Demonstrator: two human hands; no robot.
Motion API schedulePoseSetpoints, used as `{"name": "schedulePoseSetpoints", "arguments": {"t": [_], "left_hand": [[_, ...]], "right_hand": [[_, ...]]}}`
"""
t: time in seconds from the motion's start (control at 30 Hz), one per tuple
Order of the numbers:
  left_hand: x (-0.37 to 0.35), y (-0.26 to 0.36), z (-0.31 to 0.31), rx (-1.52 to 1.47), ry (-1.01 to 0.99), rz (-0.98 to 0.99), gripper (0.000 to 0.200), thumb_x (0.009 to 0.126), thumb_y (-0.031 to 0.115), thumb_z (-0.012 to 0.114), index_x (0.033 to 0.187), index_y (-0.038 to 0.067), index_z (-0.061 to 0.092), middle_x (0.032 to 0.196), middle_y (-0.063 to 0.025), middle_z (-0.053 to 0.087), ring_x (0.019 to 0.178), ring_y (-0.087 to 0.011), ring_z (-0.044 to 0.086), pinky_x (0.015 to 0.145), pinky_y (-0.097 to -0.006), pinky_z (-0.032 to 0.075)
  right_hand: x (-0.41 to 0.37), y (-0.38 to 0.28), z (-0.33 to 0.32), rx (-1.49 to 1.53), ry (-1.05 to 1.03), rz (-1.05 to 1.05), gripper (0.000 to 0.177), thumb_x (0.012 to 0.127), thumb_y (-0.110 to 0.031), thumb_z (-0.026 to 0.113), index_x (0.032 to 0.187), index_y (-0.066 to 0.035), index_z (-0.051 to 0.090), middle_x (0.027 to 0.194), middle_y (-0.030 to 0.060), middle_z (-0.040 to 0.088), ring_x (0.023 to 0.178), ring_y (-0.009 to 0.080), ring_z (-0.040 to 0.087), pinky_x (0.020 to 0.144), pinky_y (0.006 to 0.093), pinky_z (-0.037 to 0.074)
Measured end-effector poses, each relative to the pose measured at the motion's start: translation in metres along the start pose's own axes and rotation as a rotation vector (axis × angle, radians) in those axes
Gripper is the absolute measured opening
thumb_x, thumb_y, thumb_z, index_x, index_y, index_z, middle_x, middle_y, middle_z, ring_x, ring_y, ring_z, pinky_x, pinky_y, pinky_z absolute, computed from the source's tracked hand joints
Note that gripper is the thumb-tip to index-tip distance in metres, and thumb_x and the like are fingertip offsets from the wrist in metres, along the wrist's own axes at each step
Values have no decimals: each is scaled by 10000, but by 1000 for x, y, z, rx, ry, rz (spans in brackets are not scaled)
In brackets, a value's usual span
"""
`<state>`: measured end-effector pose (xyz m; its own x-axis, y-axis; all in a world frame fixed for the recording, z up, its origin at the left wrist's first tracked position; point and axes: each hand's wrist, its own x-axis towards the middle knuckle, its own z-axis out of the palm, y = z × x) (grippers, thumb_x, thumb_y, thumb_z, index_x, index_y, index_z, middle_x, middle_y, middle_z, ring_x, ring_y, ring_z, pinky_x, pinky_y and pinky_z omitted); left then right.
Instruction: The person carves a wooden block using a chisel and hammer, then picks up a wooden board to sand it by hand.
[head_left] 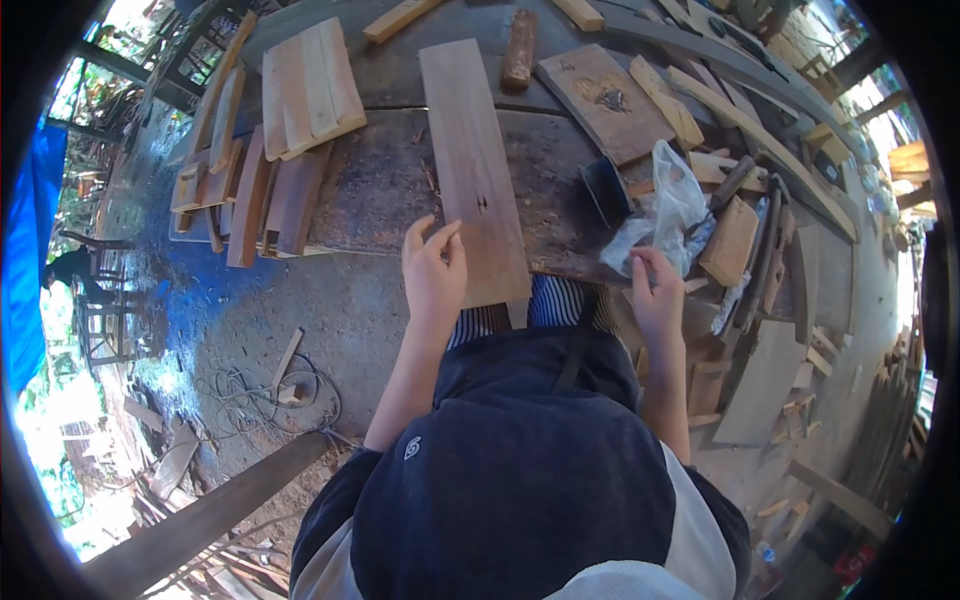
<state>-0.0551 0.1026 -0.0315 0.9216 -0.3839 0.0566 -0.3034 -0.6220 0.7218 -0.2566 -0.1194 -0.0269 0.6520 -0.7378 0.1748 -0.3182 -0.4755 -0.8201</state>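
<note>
A long wooden board (470, 160) lies lengthwise on the dark workbench in front of me, its near end at my lap. My left hand (435, 270) is at the board's left edge near that end, fingers loosely bent and apart, with nothing visible in them. To the right, my right hand (657, 295) is at the lower edge of a clear plastic bag (675, 200), thumb and forefinger brought together. Whatever those fingertips hold is too small to make out. Two small dark marks show on the board's surface. A black container (605, 192) lies beside the bag.
Joined pale boards (313, 90) and stacked wood pieces (247, 205) occupy the bench's left. At the right, a board (605, 110) bears a small pile of dark pieces, near a wooden block (730, 242) and long strips. Tangled cord (265, 395) lies on the floor.
</note>
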Motion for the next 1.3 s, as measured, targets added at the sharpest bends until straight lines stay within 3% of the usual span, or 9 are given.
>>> {"name": "schedulePoseSetpoints", "arguments": {"t": [0.13,0.33,0.6,0.77,0.97,1.1,1.17,1.2,1.3], "left_hand": [[2,4,12,235,51,317,437,933,262,588,1344,120,556,1476,-182,388,1374,-380,357,1107,-466,328],[8,-8,27,161,-152,269,622,946,362,541,1505,190,331,1597,-160,176,1428,-370,285,1147,-515,256],[7,-4,27,102,-150,243,604,940,335,557,1490,185,359,1600,-132,188,1438,-336,282,1152,-511,248],[7,-6,29,103,-134,248,588,937,332,561,1476,181,381,1599,-131,193,1431,-329,299,1151,-516,244],[7,-11,27,92,-78,289,587,914,378,580,1449,184,435,1573,-143,262,1415,-329,324,1137,-528,265],[4,-13,23,157,-29,248,591,908,359,597,1450,197,429,1571,-146,265,1396,-350,352,1128,-487,301],[4,-15,22,122,-60,254,589,910,375,589,1453,222,420,1580,-116,253,1390,-341,363,1136,-514,282],[4,-16,21,126,-42,232,589,910,375,589,1453,222,420,1580,-116,253,1390,-341,363,1136,-514,282],[2,-14,19,91,-80,217,579,911,372,589,1447,226,425,1581,-104,248,1384,-340,371,1141,-522,279]], "right_hand": [[9,-7,22,1,-70,-46,131,922,-24,566,1010,22,651,970,145,695,924,231,677,825,303,504],[8,-33,59,-51,-20,-408,169,848,-7,595,1003,-31,657,1150,173,650,1117,345,601,951,441,472],[-20,-10,102,-522,-355,-411,569,852,-211,622,1394,-134,464,1547,132,326,1451,313,262,1197,448,180],[13,-16,76,-281,-574,-239,404,913,-231,576,1273,-49,567,1453,178,454,1382,338,383,1125,438,339],[18,-9,72,-328,-688,-336,448,924,-208,558,1337,-40,519,1507,174,382,1420,325,320,1158,435,292],[16,-18,63,-25,-646,-168,260,914,-134,604,1141,-23,667,1265,195,621,1235,330,562,1021,392,448],[21,-27,41,112,-283,6,158,920,-87,618,1039,-14,692,1008,115,709,923,174,661,845,307,508],[31,-7,31,120,-27,-178,132,913,-57,617,1011,-12,692,950,102,704,882,183,661,820,316,513],[65,62,-31,-305,380,-137,336,870,-112,663,1190,-20,618,1154,164,648,1063,284,620,958,370,460]]}}
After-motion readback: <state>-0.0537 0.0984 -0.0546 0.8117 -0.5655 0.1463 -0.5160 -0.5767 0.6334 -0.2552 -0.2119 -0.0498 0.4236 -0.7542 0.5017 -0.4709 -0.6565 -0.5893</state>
